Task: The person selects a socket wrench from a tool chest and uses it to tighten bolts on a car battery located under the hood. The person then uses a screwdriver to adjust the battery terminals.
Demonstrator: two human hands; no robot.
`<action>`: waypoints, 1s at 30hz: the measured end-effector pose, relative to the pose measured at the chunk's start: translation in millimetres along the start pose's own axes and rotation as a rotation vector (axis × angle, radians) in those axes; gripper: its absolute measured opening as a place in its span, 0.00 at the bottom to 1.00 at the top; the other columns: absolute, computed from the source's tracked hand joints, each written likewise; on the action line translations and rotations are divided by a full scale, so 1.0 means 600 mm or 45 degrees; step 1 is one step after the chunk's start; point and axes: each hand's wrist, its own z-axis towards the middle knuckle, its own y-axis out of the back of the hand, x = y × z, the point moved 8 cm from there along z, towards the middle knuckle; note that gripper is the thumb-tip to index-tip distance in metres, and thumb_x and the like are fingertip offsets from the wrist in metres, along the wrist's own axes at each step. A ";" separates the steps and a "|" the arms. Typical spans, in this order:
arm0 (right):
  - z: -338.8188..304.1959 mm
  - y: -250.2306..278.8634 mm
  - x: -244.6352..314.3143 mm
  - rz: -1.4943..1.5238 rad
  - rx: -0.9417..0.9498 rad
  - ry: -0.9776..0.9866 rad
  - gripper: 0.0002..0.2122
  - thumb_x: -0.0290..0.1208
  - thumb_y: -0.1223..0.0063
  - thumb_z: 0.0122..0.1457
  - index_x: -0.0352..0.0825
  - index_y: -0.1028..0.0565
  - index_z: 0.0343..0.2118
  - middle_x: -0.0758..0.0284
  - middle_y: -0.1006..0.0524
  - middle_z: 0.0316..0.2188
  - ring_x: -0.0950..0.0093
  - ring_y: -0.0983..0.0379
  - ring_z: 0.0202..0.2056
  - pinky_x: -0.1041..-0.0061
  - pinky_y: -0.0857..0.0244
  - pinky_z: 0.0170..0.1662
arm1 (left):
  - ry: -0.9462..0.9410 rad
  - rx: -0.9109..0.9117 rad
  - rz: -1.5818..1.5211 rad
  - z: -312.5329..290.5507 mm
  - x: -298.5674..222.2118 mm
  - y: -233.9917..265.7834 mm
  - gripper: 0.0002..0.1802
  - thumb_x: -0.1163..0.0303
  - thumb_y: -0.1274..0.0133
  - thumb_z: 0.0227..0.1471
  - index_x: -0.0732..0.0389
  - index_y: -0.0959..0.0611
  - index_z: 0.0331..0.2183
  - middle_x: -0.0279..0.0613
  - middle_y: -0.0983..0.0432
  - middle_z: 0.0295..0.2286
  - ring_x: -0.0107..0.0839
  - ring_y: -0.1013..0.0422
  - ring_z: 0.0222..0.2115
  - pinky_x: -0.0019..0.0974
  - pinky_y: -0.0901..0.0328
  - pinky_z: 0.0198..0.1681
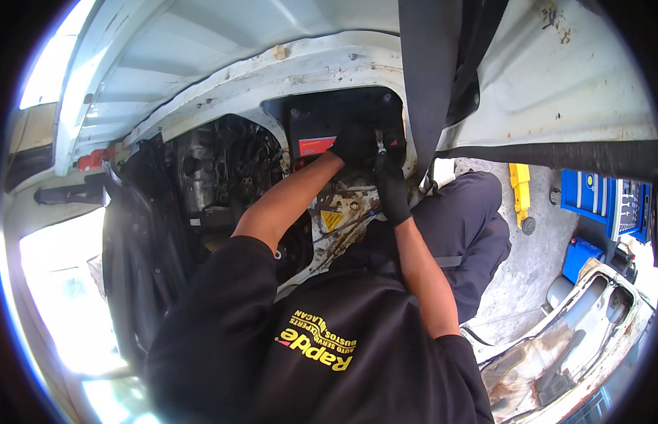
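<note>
Both my hands wear black gloves and reach into an opening in the white vehicle body. A black box with a red label (315,145), which looks like a car battery, sits in that opening. My left hand (354,144) lies against the box, just right of the label; its fingers blend into the dark and cannot be made out. Closed around a shiny metal hand tool (380,147), my right hand (391,189) is just right of the left one. The tool stands out above the fist by the box; its exact kind is unclear.
An exposed engine (202,173) lies left of my forearms. A dark seat belt strap (429,78) hangs at upper right. Outside stand a yellow jack stand (520,192) and a blue tool cabinet (590,194). An open, rusty door (555,360) is at lower right.
</note>
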 end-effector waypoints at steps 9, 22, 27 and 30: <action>-0.039 0.003 -0.016 1.247 0.235 -0.686 0.11 0.33 0.50 0.71 0.31 0.26 0.47 0.65 0.21 0.29 0.69 0.20 0.30 0.64 0.25 0.32 | 0.448 0.342 -0.929 -0.076 -0.086 0.053 0.14 0.78 0.47 0.62 0.61 0.20 0.49 0.42 0.22 0.45 0.33 0.25 0.46 0.39 0.30 0.53; -0.069 -0.021 -0.001 1.823 -0.095 -1.550 0.20 0.48 0.58 0.73 0.37 0.26 0.30 0.70 0.32 0.18 0.77 0.34 0.16 0.74 0.38 0.20 | 0.159 0.516 -0.327 -0.082 -0.111 0.072 0.22 0.70 0.41 0.61 0.58 0.21 0.56 0.45 0.21 0.51 0.35 0.25 0.54 0.40 0.31 0.57; -0.073 0.056 -0.009 1.529 -0.239 -1.511 0.19 0.45 0.58 0.73 0.37 0.25 0.30 0.71 0.32 0.17 0.78 0.35 0.15 0.73 0.40 0.16 | 0.339 0.459 -0.223 -0.070 -0.157 0.093 0.20 0.66 0.36 0.57 0.59 0.17 0.51 0.45 0.17 0.45 0.39 0.20 0.46 0.40 0.28 0.51; -0.090 0.096 -0.014 1.322 -0.334 -1.326 0.19 0.43 0.56 0.73 0.33 0.24 0.31 0.64 0.29 0.20 0.70 0.32 0.19 0.67 0.38 0.22 | 0.233 0.304 -0.052 -0.070 -0.229 0.098 0.19 0.72 0.34 0.54 0.62 0.16 0.48 0.45 0.16 0.44 0.35 0.20 0.46 0.38 0.28 0.51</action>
